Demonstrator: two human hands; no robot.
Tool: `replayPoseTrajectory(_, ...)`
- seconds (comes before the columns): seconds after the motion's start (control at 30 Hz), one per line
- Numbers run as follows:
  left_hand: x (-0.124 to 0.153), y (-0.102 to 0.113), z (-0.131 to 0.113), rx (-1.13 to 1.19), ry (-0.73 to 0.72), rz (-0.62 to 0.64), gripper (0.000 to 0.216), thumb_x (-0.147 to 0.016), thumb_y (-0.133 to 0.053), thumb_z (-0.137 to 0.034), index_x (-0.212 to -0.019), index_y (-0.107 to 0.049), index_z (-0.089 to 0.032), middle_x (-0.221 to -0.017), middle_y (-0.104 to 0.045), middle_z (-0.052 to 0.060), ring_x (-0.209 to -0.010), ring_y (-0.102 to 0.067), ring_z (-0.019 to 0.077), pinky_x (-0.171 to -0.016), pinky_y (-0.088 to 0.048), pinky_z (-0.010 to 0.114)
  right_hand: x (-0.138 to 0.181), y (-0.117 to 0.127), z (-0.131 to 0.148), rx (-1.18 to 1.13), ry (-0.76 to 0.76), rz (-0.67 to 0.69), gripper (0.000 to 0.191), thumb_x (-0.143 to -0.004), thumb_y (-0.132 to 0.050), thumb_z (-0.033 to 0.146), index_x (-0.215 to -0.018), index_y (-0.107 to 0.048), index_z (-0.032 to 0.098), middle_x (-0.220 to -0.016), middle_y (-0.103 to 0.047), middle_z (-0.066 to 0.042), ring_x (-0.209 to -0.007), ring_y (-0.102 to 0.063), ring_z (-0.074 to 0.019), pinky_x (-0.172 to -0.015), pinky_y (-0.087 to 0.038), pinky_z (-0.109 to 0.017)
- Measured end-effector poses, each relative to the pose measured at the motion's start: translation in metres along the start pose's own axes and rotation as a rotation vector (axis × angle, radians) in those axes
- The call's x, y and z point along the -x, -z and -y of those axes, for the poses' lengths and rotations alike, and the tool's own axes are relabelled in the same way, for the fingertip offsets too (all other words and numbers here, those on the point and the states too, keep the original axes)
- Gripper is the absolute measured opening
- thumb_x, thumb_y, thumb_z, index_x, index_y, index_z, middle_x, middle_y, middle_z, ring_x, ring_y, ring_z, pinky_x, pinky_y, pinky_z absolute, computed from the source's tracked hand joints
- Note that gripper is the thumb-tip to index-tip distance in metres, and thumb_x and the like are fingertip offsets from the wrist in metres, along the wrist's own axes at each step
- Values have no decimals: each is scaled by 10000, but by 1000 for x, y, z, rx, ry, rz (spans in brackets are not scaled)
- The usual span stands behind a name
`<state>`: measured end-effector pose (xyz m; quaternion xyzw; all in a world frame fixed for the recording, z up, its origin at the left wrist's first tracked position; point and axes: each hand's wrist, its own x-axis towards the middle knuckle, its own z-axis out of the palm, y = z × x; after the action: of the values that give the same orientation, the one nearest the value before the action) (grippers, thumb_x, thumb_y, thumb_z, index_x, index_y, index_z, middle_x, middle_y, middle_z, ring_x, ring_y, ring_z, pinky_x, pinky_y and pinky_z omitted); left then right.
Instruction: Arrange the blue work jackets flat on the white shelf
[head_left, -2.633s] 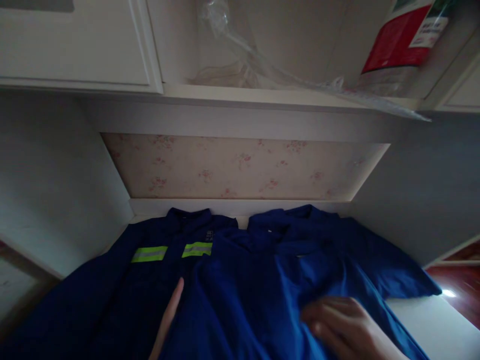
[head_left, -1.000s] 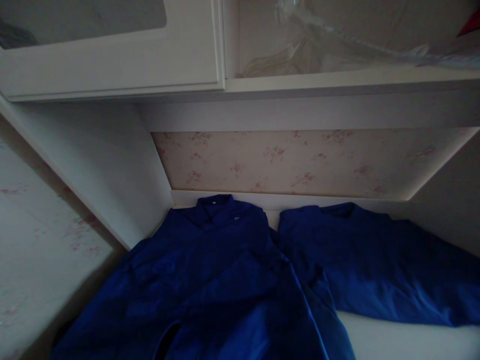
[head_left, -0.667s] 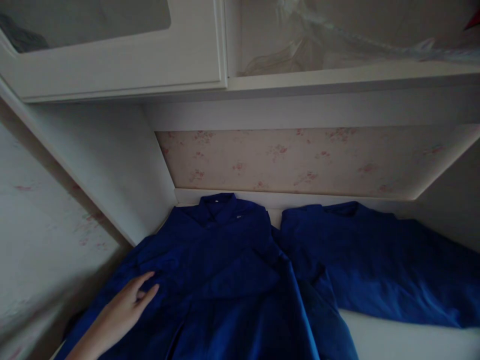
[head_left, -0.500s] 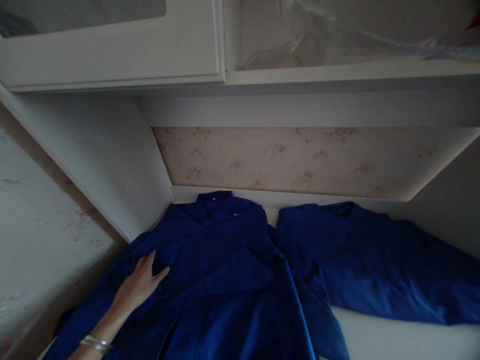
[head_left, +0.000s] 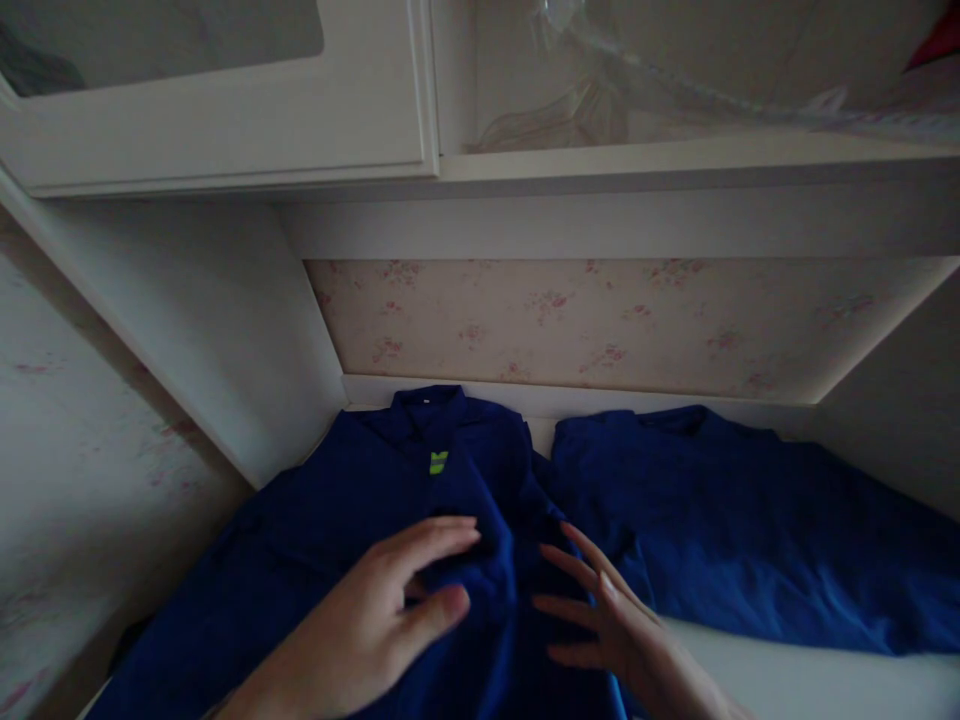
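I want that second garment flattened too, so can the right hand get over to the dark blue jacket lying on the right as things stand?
Probably yes. The right hand lies open at the edge of the dark blue jacket on the right, with nothing between them.

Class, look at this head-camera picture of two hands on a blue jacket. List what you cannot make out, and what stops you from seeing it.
- Left jacket: lower part cut off by the bottom edge, front covered by the left hand and right hand.
- Yellow-green strip: mostly hidden under a fold.
- Right jacket: detail lost in dim light.
- Clear plastic on the shelf: top cut off, contents unreadable.
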<state>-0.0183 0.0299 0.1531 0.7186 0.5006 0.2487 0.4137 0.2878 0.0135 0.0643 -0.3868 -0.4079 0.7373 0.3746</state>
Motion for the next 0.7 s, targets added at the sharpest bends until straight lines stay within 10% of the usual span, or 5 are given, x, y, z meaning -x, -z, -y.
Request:
replayPoseTrajectory(0.07, 1, -13, -15, 273, -111, 145, 421, -867, -645, -448, -1282, -605, -390, -1507, -461, -11, -1301, -524, 262, -1011, -524, 368, -8, 1, 0, -181, -25, -16, 706, -896, -387, 739, -1504, -137, 478, -1608, -210, -34, -1202, -563, -265, -928, -496, -463)
replayPoseTrajectory(0.17, -11, -9, 5, 456, -46, -108, 327, -886, -602, -472, -1137, -693, -283, -1411, -558, 66, -1083, -673, 276, -779, -632, 364, -11, 9, -6, -133, -73, -156, 844, -848, -655, 517, -1517, -153, 409, -1469, -414, -74, -899, -638, -156, -750, -508, -320)
replayPoseTrajectory(0.27, -29, 0, 63, 137, 54, -340, 396, -883, -563, -528, -1112, -677, -226, -1252, -650, 83, -992, -698, 245, -781, -628, 358, -4, 24, -14, 42, -68, -265, 928, -648, -761, 210, -1467, -329, 285, -1218, -570, -42, -673, -553, -87, -586, -436, -237)
replayPoseTrajectory(0.43, -33, -18, 157, -512, 51, -323, 467, -856, -582, -508, -1223, -657, -229, -1306, -633, 99, -1203, -594, 295, -1066, -464, 488, 16, 87, -14, 123, 32, -461, 634, -697, -650, 261, -1317, -516, 259, -1058, -624, -6, -627, -522, -108, -526, -405, -250)
replayPoseTrajectory(0.7, -25, -11, 169, -544, 4, -408, 306, -923, -462, -440, -905, -720, -277, -906, -718, 6, -858, -691, 181, -805, -547, 270, 22, 172, -32, 1455, 274, -601, 608, -729, -682, 438, -1317, -597, 309, -1406, -536, -107, -1294, -458, -379, -1048, -359, -578)
